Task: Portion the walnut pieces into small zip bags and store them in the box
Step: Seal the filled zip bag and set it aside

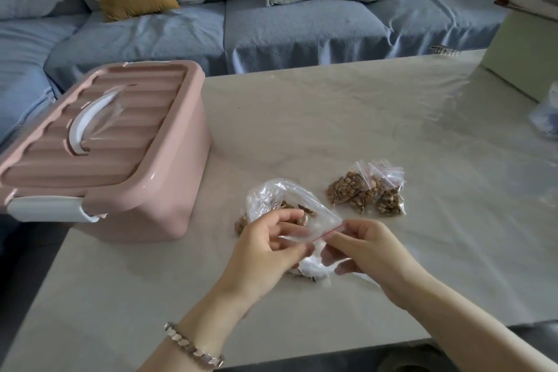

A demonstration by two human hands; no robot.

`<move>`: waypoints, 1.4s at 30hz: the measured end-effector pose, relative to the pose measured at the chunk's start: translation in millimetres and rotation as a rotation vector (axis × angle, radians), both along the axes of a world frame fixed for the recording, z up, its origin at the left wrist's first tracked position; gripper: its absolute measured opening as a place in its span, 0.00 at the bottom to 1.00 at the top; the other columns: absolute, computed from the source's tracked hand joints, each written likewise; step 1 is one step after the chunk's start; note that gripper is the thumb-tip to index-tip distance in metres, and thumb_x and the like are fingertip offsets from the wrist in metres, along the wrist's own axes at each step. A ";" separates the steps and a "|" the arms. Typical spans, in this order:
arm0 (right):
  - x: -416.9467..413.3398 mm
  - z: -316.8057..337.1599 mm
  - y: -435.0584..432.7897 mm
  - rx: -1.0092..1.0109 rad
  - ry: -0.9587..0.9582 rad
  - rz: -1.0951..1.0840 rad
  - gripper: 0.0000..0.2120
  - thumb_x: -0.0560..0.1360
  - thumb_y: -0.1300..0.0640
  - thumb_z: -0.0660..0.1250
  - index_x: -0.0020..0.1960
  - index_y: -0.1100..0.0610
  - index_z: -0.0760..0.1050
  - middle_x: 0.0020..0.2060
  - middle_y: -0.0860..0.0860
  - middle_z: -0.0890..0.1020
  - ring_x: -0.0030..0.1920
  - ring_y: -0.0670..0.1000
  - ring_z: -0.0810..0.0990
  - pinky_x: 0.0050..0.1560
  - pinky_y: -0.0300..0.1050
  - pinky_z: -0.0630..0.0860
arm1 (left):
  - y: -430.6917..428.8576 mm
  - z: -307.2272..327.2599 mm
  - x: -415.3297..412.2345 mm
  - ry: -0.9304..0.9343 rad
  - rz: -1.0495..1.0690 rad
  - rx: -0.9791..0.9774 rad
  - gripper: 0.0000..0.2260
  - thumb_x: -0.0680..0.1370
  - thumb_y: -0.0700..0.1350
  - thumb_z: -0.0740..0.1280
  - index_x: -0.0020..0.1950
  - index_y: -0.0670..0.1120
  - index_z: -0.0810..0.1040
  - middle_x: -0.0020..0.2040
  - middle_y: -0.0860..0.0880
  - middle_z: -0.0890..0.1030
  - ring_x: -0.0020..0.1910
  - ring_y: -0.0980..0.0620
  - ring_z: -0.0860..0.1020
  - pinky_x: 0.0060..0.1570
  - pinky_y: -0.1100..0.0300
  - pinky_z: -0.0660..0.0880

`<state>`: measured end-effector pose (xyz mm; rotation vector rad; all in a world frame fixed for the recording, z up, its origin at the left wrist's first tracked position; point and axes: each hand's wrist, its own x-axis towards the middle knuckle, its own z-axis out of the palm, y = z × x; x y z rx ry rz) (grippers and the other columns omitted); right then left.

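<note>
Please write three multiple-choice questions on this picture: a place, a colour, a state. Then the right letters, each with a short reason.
1. Where do the filled walnut bags lie? A. on the table, right of the storage box B. on the sofa C. on the floor
2. What colour is the zip strip of the small zip bag that the left hand and right hand hold? A. blue B. red C. green
3. How is the box lid? A. off B. ajar C. closed
Answers: 1 A, they rest on the table; 2 B, a red line edges its mouth; 3 C, it sits flat on the box.
</note>
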<state>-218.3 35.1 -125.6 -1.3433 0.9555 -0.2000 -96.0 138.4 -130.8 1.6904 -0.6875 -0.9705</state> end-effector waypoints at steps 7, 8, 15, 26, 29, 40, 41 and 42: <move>-1.3 -12.5 0.3 -0.836 -0.031 0.183 0.21 0.68 0.56 0.74 0.53 0.36 0.72 0.49 0.38 0.74 0.50 0.36 0.73 0.47 0.27 0.70 | 1.9 0.9 4.4 0.075 0.120 0.028 0.05 0.73 0.36 0.69 0.45 0.46 0.81 0.31 0.52 0.81 0.30 0.59 0.79 0.29 0.68 0.73; -1.4 -11.6 -1.8 -1.033 -0.064 0.245 0.15 0.69 0.54 0.72 0.52 0.38 0.75 0.50 0.40 0.75 0.51 0.37 0.72 0.49 0.28 0.69 | 1.9 1.2 5.5 0.086 0.116 0.034 0.04 0.73 0.37 0.70 0.44 0.45 0.81 0.31 0.52 0.81 0.29 0.59 0.78 0.29 0.69 0.73; 5.4 -2.4 -7.8 -0.951 -0.091 0.252 0.04 0.72 0.58 0.69 0.42 0.53 0.83 0.36 0.39 0.81 0.43 0.43 0.77 0.44 0.33 0.72 | 5.1 6.2 15.4 0.033 0.015 0.040 0.17 0.68 0.35 0.74 0.51 0.53 0.78 0.37 0.53 0.83 0.34 0.59 0.76 0.35 0.68 0.74; 11.5 10.8 1.4 -0.044 -0.165 -0.052 0.07 0.62 0.67 0.76 0.38 0.61 0.80 0.31 0.55 0.84 0.31 0.48 0.82 0.35 0.36 0.79 | 4.4 6.2 -1.5 -0.608 0.119 -0.099 0.11 0.73 0.50 0.70 0.32 0.48 0.75 0.28 0.56 0.75 0.30 0.61 0.72 0.33 0.73 0.66; 15.3 11.8 8.4 -0.085 -0.137 -0.025 0.07 0.62 0.63 0.77 0.37 0.59 0.81 0.32 0.53 0.85 0.34 0.48 0.83 0.40 0.35 0.79 | 2.5 8.1 -7.0 -0.464 0.121 -0.030 0.11 0.73 0.49 0.69 0.33 0.46 0.78 0.29 0.53 0.80 0.30 0.59 0.76 0.32 0.69 0.70; 13.2 16.7 2.1 -0.131 -0.043 0.159 0.10 0.60 0.63 0.78 0.38 0.59 0.80 0.32 0.51 0.85 0.35 0.47 0.83 0.44 0.37 0.79 | 4.9 23.9 3.3 -0.014 0.050 0.024 0.10 0.74 0.38 0.67 0.34 0.43 0.83 0.34 0.44 0.83 0.32 0.53 0.79 0.30 0.63 0.75; 12.6 18.1 0.8 -0.104 -0.054 0.180 0.09 0.60 0.63 0.78 0.38 0.58 0.80 0.33 0.51 0.85 0.36 0.47 0.83 0.45 0.37 0.79 | 5.4 24.7 4.7 0.020 0.036 0.014 0.10 0.74 0.38 0.67 0.33 0.43 0.83 0.33 0.44 0.83 0.33 0.52 0.79 0.30 0.63 0.75; 12.3 19.4 0.5 -0.085 -0.064 0.202 0.08 0.61 0.61 0.77 0.38 0.57 0.80 0.33 0.51 0.85 0.36 0.47 0.83 0.44 0.36 0.78 | 5.8 25.1 5.8 0.039 0.022 0.006 0.11 0.74 0.37 0.67 0.33 0.44 0.83 0.33 0.45 0.83 0.33 0.53 0.80 0.30 0.63 0.75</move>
